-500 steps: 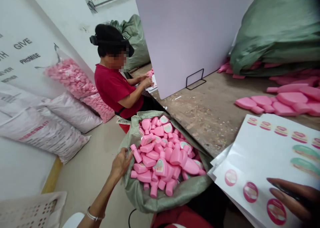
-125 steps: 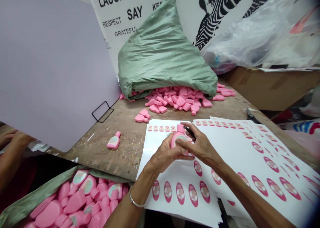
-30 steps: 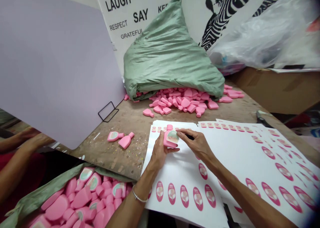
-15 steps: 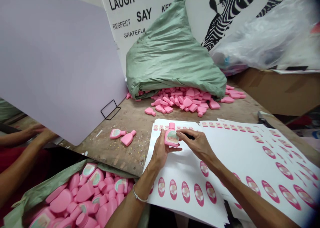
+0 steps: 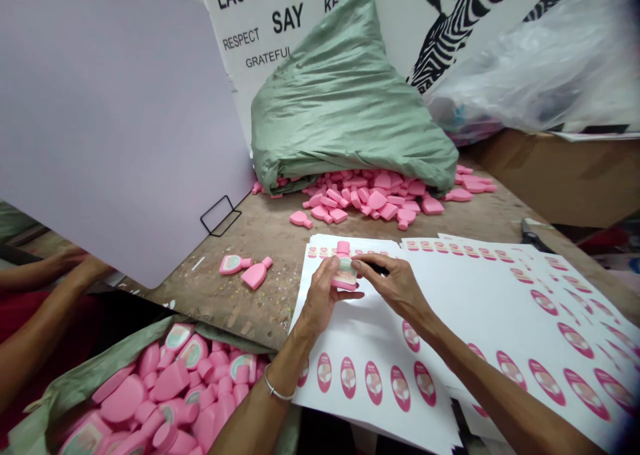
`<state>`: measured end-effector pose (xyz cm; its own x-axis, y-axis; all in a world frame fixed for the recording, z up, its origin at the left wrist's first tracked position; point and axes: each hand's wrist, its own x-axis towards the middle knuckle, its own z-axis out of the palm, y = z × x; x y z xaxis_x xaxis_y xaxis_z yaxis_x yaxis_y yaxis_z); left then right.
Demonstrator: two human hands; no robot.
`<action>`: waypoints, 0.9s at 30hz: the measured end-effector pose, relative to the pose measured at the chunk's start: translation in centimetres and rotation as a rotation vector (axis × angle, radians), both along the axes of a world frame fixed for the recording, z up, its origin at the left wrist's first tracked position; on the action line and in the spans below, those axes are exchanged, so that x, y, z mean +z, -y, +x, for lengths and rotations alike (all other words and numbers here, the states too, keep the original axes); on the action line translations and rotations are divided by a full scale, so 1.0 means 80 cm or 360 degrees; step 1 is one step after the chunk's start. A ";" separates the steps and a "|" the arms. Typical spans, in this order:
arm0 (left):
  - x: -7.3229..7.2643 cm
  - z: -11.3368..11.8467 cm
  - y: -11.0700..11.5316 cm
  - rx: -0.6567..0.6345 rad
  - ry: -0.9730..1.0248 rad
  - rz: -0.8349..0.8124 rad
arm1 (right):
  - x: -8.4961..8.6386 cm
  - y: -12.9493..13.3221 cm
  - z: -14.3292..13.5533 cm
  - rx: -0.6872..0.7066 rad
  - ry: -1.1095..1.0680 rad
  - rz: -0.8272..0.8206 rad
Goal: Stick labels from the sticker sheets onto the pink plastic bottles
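Note:
A small pink bottle (image 5: 344, 278) with a pale green label is held upright by my left hand (image 5: 320, 300), its thumb on the label's left side and fingers behind and below. My right hand (image 5: 387, 280) touches the label's right edge with pinched fingertips; a dark object shows partly between its fingers. Both hands are above white sticker sheets (image 5: 350, 332) printed with pink oval labels. Two pink bottles lie to the left on the wooden table (image 5: 270, 312), one labelled (image 5: 233, 264) and one with no label showing (image 5: 256, 274).
A green sack (image 5: 345, 108) spills pink bottles (image 5: 370, 198) at the back. Another sack (image 5: 55, 392) of bottles stands at the lower left. A person's arms (image 5: 50, 308) show beyond a pale panel (image 5: 130, 122). Black-handled scissors (image 5: 535, 236) lie at the right.
My left thumb has moved further over the label, and the bottle's top has tilted slightly. My right fingertips remain at its edge. The camera view has shifted slightly.

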<state>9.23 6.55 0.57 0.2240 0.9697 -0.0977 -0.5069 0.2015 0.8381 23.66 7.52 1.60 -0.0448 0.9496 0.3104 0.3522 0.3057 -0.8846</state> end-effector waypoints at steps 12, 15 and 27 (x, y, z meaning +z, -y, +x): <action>0.001 0.000 0.007 -0.0139 -0.0077 0.0085 | -0.011 -0.002 0.006 -0.0380 0.0842 0.0327; 0.002 0.001 0.009 -0.0186 -0.0046 0.0055 | -0.011 -0.001 0.007 -0.0420 0.0965 0.0335; 0.019 -0.006 0.028 -0.0405 -0.0059 -0.0038 | -0.005 0.002 0.010 -0.0128 0.0650 0.0189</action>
